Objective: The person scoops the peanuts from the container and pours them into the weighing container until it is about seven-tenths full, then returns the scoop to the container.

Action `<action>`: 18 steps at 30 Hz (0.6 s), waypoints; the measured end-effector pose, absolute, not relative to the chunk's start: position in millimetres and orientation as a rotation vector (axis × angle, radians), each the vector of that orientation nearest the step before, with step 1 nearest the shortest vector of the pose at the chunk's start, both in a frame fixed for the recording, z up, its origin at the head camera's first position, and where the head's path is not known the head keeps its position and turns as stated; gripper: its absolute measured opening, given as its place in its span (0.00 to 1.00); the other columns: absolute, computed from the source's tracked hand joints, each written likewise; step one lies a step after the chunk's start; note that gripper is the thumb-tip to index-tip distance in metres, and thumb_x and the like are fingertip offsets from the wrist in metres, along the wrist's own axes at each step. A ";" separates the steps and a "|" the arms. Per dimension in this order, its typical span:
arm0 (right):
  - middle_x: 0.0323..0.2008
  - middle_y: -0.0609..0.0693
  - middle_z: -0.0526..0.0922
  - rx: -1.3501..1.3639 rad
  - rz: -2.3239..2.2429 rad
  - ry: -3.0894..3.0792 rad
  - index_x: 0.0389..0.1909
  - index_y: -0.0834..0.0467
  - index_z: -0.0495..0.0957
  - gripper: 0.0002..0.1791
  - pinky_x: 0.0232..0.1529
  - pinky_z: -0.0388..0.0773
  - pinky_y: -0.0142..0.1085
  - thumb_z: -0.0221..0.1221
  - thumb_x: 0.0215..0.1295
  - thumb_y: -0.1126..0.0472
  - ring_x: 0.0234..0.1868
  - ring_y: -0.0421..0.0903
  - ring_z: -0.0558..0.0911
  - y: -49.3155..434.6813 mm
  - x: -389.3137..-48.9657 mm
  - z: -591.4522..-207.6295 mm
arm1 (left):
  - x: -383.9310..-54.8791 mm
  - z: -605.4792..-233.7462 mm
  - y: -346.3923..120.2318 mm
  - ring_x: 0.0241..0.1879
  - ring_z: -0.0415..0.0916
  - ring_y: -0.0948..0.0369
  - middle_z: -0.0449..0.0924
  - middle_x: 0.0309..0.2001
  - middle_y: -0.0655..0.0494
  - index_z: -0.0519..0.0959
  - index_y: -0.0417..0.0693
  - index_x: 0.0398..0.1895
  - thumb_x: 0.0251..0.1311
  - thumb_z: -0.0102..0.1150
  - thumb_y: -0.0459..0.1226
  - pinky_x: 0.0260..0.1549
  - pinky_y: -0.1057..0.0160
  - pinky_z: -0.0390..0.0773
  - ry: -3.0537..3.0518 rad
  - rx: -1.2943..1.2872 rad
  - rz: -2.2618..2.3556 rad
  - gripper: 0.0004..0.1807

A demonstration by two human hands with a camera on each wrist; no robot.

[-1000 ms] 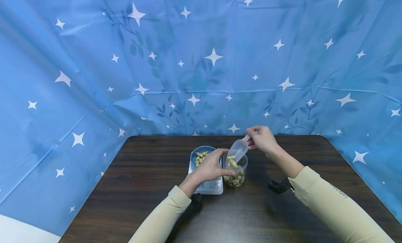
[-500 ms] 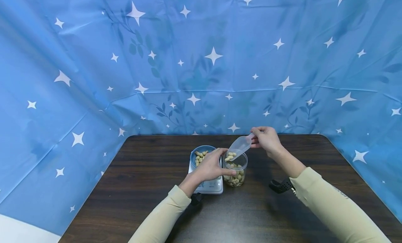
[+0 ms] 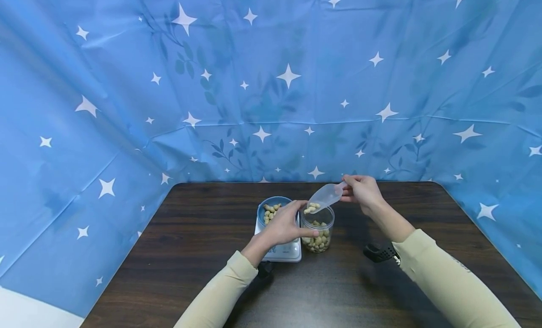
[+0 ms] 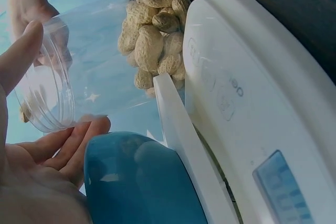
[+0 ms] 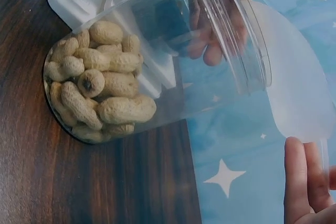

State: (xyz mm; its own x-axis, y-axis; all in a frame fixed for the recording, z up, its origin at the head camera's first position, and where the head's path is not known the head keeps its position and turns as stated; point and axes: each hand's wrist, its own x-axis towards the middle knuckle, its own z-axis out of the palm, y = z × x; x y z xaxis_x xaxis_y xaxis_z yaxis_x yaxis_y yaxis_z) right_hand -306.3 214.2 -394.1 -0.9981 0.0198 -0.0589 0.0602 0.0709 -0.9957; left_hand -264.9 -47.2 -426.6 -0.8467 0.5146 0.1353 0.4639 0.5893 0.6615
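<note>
Near the rim, my left hand (image 3: 282, 227) holds a clear plastic jar (image 5: 210, 95), thumb on one side and fingers on the other. Peanuts (image 5: 102, 85) fill roughly its lower part. My right hand (image 3: 363, 195) pinches the handle of a translucent scoop (image 3: 328, 195). The scoop is tilted over the jar's mouth, with a few peanuts (image 3: 312, 208) at its lower left end. Just left of the jar, a blue bowl (image 4: 134, 177) of peanuts sits on a white kitchen scale (image 4: 247, 77). My left hand hides part of the bowl and scale in the head view.
Everything stands toward the far side of a dark wood table (image 3: 169, 271). Behind the table hangs a blue cloth (image 3: 271, 102) with white stars. The scale's display (image 4: 283, 187) shows in the left wrist view, its digits unreadable.
The scoop has risen out of the jar to above its rim, carrying peanuts, and its handle has tipped lower. My right hand has shifted slightly right. My left hand and the jar have stayed put.
</note>
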 end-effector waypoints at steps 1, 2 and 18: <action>0.30 0.49 0.79 0.086 -2.127 2.271 0.60 0.76 0.70 0.23 0.37 0.85 0.35 0.47 0.83 0.57 0.30 0.38 0.81 214.9 -306.1 -394.0 | -264.7 -427.0 -47.3 0.62 0.73 0.57 0.74 0.67 0.53 0.68 0.48 0.74 0.54 0.76 0.58 0.57 0.50 0.76 2.739 0.849 1.108 0.48; 0.30 0.49 0.79 0.086 -2.132 2.265 0.60 0.76 0.70 0.23 0.37 0.85 0.35 0.47 0.83 0.57 0.30 0.38 0.81 215.6 -305.7 -393.9 | -264.6 -427.5 -47.5 0.62 0.73 0.57 0.73 0.67 0.53 0.68 0.48 0.75 0.54 0.75 0.59 0.57 0.50 0.76 2.742 0.855 1.106 0.48; 0.32 0.48 0.82 0.073 -2.242 2.194 0.59 0.74 0.69 0.22 0.40 0.84 0.35 0.47 0.83 0.57 0.33 0.39 0.84 221.5 -303.9 -393.2 | -269.7 -422.0 -83.8 0.71 0.62 0.50 0.63 0.73 0.53 0.64 0.52 0.78 0.55 0.76 0.56 0.70 0.39 0.54 2.833 0.879 1.146 0.50</action>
State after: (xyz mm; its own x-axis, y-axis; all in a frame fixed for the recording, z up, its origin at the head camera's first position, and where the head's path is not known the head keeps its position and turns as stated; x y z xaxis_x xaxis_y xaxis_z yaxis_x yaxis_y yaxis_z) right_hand -303.9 221.5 -393.2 -0.9989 0.0300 -0.0355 0.0348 -0.0223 -0.9991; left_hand -269.7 -83.8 -422.0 -0.8464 0.4786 0.2337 0.5065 0.5875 0.6311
